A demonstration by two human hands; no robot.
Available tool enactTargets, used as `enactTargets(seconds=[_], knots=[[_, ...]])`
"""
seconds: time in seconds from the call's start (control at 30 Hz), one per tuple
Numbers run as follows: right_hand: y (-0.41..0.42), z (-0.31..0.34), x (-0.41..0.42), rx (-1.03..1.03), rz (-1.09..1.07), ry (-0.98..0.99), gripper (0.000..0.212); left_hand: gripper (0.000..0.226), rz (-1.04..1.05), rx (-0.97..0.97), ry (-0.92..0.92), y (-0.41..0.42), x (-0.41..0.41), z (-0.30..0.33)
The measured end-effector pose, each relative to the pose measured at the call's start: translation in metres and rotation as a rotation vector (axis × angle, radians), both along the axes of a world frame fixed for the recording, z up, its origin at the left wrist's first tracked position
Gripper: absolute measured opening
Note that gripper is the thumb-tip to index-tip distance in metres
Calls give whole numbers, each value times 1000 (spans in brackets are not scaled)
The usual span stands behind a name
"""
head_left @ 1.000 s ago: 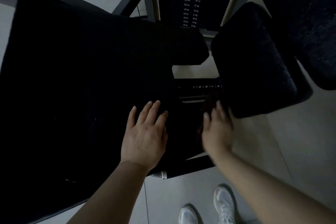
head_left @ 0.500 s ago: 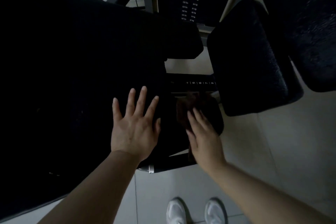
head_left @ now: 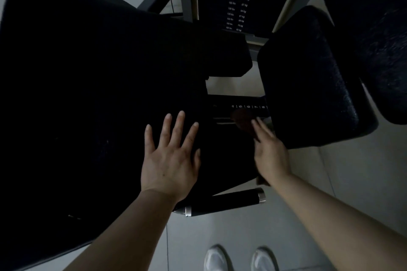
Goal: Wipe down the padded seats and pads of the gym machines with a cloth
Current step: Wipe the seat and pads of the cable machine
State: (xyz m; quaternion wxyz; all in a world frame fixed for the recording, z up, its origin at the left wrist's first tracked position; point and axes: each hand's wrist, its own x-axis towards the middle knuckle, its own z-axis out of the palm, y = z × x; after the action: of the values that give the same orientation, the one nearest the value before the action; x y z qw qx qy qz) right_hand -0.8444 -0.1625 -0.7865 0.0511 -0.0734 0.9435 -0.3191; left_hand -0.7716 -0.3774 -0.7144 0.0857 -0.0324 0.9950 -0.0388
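Cloth (head_left: 242, 120), a dark reddish wad at centre right of the frame, lies under the right hand (head_left: 269, 154), whose straight fingers press it into the gap between the big seat (head_left: 88, 94) and the smaller pad (head_left: 308, 83). Left hand (head_left: 169, 160) rests flat on the seat, fingers spread, holding nothing. Best to keep even pressure and sweep along the pad's near edge. Dim light hides the seat's surface; the cloth's edges blur, and the seat is cut off at left.
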Motion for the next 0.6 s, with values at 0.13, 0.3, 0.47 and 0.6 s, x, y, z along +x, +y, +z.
enactTargets(seconds=[0.13,0.3,0.47,0.6], knots=[[-17,1,10,-30,-320,-21,50,58,-11,10,45,-1,1,-2],[-100,28,94,-119,-177,129,48,56,1,190,163,-4,2,2],[-120,41,112,-65,199,140,56,51,71,502,369,-19,11,16],[-111,37,96,-84,-18,70,61,54,25,319,403,-48,20,32]])
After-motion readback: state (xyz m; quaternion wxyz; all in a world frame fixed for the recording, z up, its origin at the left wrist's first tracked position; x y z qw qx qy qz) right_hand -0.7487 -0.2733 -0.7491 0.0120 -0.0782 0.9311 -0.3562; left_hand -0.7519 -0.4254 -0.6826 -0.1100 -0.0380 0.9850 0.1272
